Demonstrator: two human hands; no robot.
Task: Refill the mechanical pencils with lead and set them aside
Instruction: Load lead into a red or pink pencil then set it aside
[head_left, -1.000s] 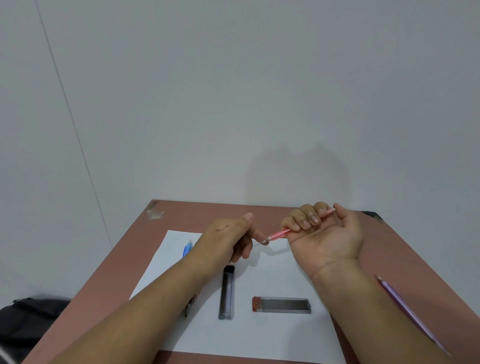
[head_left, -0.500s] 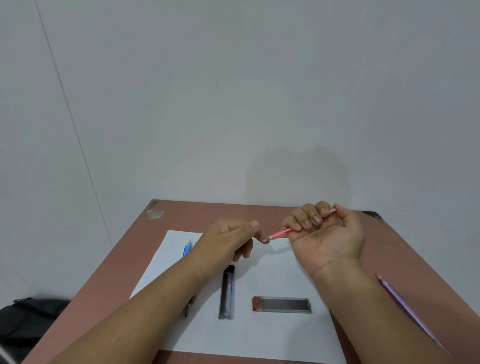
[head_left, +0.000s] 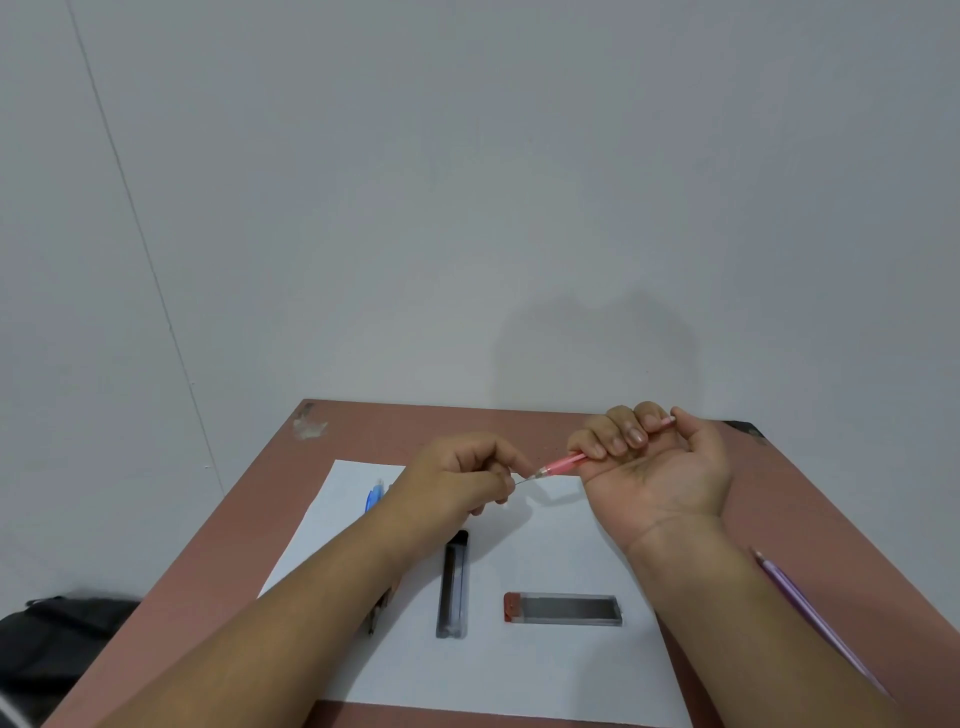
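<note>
grey wall behind a reddish tabletop (head_left: 810, 519) with white paper (head_left: 545, 670). pink pencil (head_left: 563, 464) is gripped in the curled right hand (head_left: 654, 467), above the paper; a lead is pinched at its tip by the left hand (head_left: 462, 483). lead judged brittle, light; best held close to the tip.

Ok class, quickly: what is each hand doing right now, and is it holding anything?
Left hand: fingers pinched on a thin lead at the pencil's tip.
Right hand: fingers curled round the pink mechanical pencil.
</note>
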